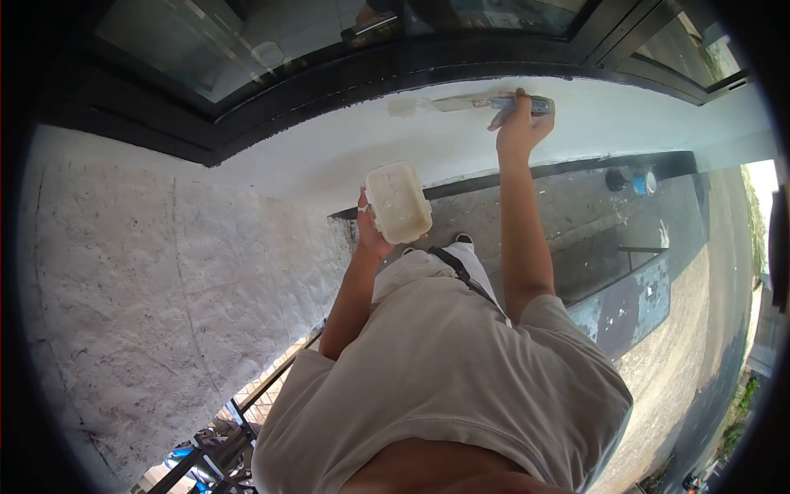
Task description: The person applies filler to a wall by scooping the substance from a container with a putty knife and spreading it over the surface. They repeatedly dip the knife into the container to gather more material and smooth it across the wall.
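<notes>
1. One patch of pale filler (402,107) lies on the white wall band (329,156), just past the blade tip and to the left of the right hand (518,123). It is the only fresh material that can be made out, so the spreading on this stretch is judged to be at an early stage.
2. Outstanding: the band on both sides of the right hand reads as plain, even white. Whether it needs more filler cannot be told from this view.
3. Right hand: raised to the band, with the fingers closed round the handle of a putty knife (485,104). The blade lies flat on the surface and points toward the patch.
4. Left hand (368,235): lower than the right hand and nearer the body. It is clamped on the side of a tub (399,202), with most of the fingers hidden behind it. The tub's open top faces the camera and shows off-white contents close to the rim.
5. Spacing: the hands are well apart. The tub is below and to the left of the knife and touches neither the knife nor the wall.
6. Surroundings: a dark window frame (329,95) runs just beyond the right hand. A rough textured wall (164,272) lies to the left of the left hand. Small containers (629,179) stand on the ground to the right of the right hand.
</notes>
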### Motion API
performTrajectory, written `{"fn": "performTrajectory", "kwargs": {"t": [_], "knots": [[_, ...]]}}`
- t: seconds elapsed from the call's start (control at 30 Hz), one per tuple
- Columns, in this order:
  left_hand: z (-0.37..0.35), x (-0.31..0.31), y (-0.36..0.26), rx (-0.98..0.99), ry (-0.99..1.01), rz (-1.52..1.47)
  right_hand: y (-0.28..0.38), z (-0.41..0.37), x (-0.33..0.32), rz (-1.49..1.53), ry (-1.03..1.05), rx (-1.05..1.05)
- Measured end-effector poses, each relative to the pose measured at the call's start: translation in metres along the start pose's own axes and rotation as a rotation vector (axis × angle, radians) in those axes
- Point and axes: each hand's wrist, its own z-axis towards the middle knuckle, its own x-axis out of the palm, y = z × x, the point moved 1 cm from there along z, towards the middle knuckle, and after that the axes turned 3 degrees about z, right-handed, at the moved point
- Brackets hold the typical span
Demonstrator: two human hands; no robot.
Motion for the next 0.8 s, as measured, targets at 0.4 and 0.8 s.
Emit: {"fn": "performTrajectory", "kwargs": {"t": [0.4,0.8], "knots": [[0.003,0.000,-0.001,-0.002,-0.090,0.081,-0.002,-0.001,-0.005,0.019,-0.071,0.001],[0.004,0.007,-0.001,0.023,-0.125,0.088,-0.005,-0.008,-0.002,0.056,-0.082,0.045]]}}
